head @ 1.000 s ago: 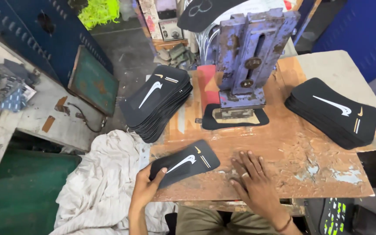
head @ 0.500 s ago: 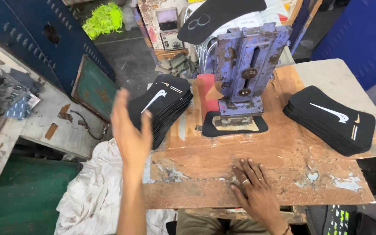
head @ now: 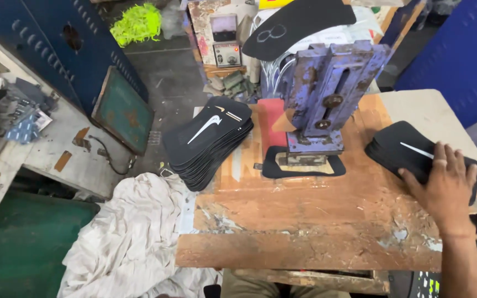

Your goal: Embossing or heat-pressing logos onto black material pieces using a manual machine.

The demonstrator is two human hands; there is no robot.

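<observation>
Right hand (head: 443,185) is lying flat, fingers spread, palm down on top of the right stack of black insole pieces (head: 401,152), sitting at about 3 o'clock on the wooden worktop (head: 305,221). Nothing is being pinched; the hand is only pressing on the top piece, which is showing a white curved mark beside the fingers. Left hand is not showing anywhere in the view.

A second, taller stack of black pieces (head: 208,143) is sitting at 10 o'clock on the worktop, fanned slightly, overhanging the left edge, well apart from the hand. A purple metal press (head: 327,94) is standing at 12 o'clock, between the two stacks, with one black piece (head: 303,165) lying under its base. A crumpled white cloth (head: 131,237) is hanging off at 8 o'clock. A small meter box (head: 224,38) is standing behind the press at 11 o'clock. A green board (head: 122,113) is leaning against blue cabinets at 10 o'clock.
</observation>
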